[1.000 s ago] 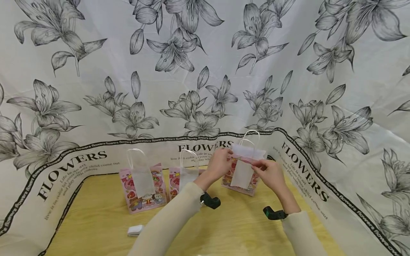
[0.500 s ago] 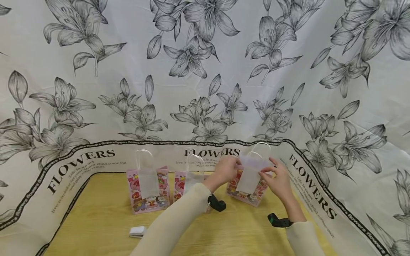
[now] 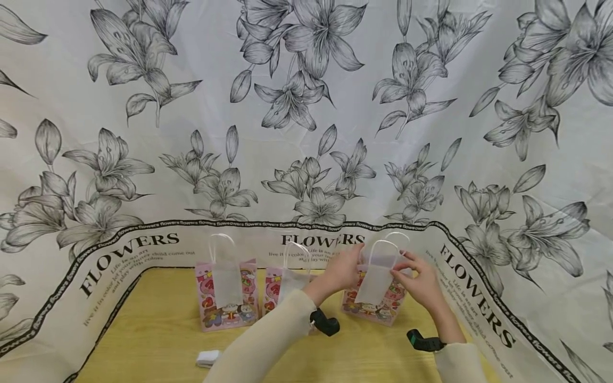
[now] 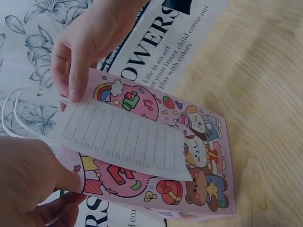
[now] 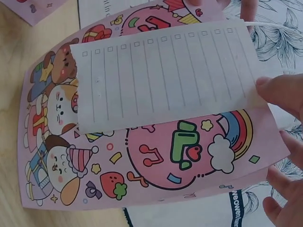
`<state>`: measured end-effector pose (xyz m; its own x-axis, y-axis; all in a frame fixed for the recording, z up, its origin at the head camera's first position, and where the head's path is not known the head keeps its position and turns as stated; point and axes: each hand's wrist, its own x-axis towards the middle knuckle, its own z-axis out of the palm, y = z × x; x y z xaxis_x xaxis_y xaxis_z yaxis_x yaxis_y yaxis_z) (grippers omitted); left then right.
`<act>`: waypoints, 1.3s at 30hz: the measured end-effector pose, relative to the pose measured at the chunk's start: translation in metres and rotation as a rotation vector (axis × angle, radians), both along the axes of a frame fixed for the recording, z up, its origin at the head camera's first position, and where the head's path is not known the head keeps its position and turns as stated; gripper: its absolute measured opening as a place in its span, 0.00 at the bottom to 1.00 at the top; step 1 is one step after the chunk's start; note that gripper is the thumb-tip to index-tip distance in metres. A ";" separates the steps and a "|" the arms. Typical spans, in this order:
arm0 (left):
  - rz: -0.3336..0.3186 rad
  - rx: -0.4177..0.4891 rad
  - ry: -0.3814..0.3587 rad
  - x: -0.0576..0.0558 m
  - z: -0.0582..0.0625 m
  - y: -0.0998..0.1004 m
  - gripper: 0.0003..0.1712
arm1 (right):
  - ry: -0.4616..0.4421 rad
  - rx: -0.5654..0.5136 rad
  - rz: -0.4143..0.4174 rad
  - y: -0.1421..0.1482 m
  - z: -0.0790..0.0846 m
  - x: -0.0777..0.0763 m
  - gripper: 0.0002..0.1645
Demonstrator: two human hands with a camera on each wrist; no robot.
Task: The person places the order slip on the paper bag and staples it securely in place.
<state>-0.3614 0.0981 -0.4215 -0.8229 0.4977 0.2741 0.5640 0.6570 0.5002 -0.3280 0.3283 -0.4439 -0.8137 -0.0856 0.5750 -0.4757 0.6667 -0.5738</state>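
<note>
A pink paper gift bag (image 3: 378,313) with cartoon animals stands on the table at the right. Its front bears a narrow lined checklist sheet (image 5: 161,75) with a torn lower edge, which lifts off the bag's face at the bottom. My left hand (image 4: 28,179) pinches the bag's upper left corner, thumb in front. At the sheet's top edge, my right hand (image 3: 421,279) pinches the paper near the bag's rim, thumb in front. The other right fingers (image 5: 279,184) spread past the bag's side. White loop handles (image 3: 385,246) rise between the hands.
Two similar bags with white sheets on their fronts stand to the left, a far left bag (image 3: 207,314) and a middle bag (image 3: 273,290) partly behind my left forearm. A small white folded item (image 3: 207,358) lies near the front. Floral cloth (image 3: 287,159) surrounds the table.
The head view has tilted up and left. The right hand's index finger, raised half a second ago, has come down to the bag's rim. The left hand stays at the bag's left corner.
</note>
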 end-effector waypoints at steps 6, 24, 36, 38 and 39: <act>-0.043 0.018 -0.112 0.006 0.006 -0.004 0.51 | 0.171 0.089 0.000 -0.004 -0.002 0.000 0.09; 0.000 -0.058 -0.098 0.008 0.009 -0.026 0.02 | 0.232 0.014 0.068 -0.024 -0.013 0.004 0.11; -0.090 -0.069 -0.078 0.011 0.000 -0.024 0.06 | 0.219 -0.052 -0.011 -0.026 -0.029 0.022 0.12; -0.106 -0.085 -0.054 0.010 0.001 -0.024 0.07 | 0.201 -0.063 -0.025 -0.028 -0.029 0.023 0.12; -0.115 -0.085 -0.046 0.009 0.002 -0.025 0.07 | 0.199 -0.062 -0.029 -0.029 -0.028 0.023 0.12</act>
<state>-0.3523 0.0736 -0.4190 -0.7697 0.6094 0.1901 0.6159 0.6304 0.4725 -0.3049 0.2995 -0.4717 -0.6850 -0.0237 0.7281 -0.5651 0.6480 -0.5106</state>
